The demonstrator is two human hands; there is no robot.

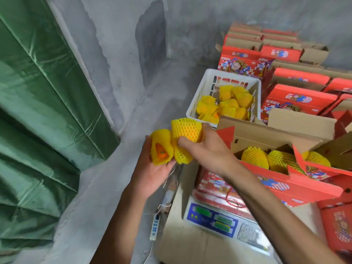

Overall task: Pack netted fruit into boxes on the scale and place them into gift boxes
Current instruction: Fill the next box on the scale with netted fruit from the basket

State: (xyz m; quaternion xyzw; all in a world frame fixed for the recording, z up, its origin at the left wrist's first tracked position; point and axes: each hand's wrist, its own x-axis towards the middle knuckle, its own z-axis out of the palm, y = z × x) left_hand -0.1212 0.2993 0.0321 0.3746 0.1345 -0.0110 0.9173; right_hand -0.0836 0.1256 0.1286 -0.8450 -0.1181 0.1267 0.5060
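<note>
head view: the left hand [152,168] cradles one netted fruit [161,150] while the right hand [207,147] grips two more, left of the open box [282,180] on the scale [213,218]. the foam sleeves look soft and springy, the fruit light but bruisable, best cupped around the middle.

Concrete floor [106,187] — white crate [198,103], power strip [154,227] on it.

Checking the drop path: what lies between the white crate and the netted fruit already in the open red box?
Head view: only the box's raised brown cardboard flap lies between the white crate and the netted fruit in the open red box.
</note>
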